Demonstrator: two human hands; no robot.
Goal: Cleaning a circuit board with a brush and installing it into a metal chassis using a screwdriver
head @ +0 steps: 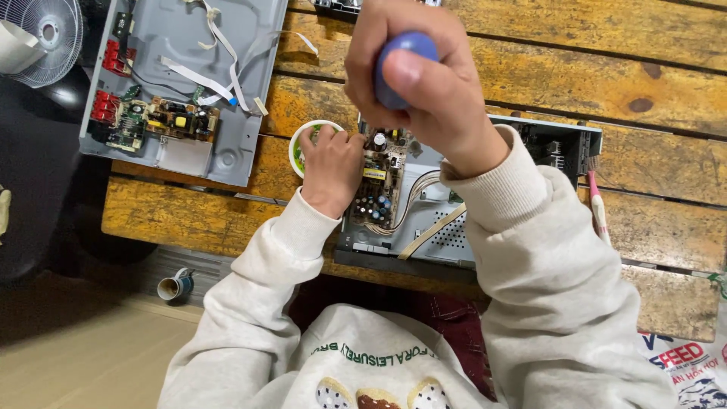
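My right hand (413, 76) is raised close to the camera, fingers wrapped around the round blue handle of a screwdriver (397, 57) that points down at an open grey metal chassis (447, 235). Its shaft and tip are hidden behind the hand. My left hand (331, 165) rests with curled fingers at the left edge of the brown circuit board (376, 185) inside that chassis, its fingertips on a small round white and green container (301, 144). Pale flat ribbon cables (432, 231) run across the chassis floor.
A second open grey chassis (227, 144) with a circuit board, red sockets and white ribbon cables lies at the back left of the worn wooden table (575, 68). A pink-handled brush (598, 208) lies right of the near chassis. A white fan (49, 30) and a floor cup (176, 286) are left.
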